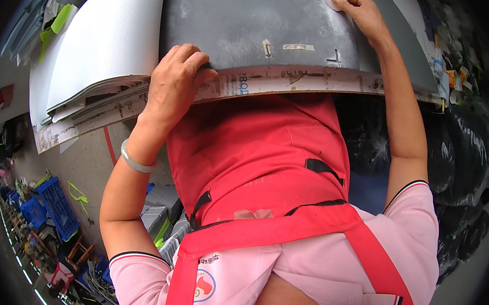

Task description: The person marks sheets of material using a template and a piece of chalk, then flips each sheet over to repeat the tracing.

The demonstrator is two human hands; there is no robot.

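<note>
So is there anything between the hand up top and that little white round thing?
No. The right hand already has its fingertips on the white round pad, pressing it against the grey sheet. Nothing visible lies between them.

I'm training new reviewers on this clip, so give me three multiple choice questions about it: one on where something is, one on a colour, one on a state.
1. Where does the small white round pad lie?
A. On the grey sheet, under the right hand's fingers
B. On the blue crate
C. In the apron pocket

2. What colour is the apron?
A. Green
B. Red
C. Black

3. How does the left hand stand?
A. Raised clear of everything
B. Gripping the pad
C. Resting on the near edge of the grey sheet, fingers curled over it

Answers: 1 A, the right hand presses the pad on the sheet's far part. 2 B, the apron is red over a pink shirt. 3 C, the fingers lie bent over the edge.
</note>
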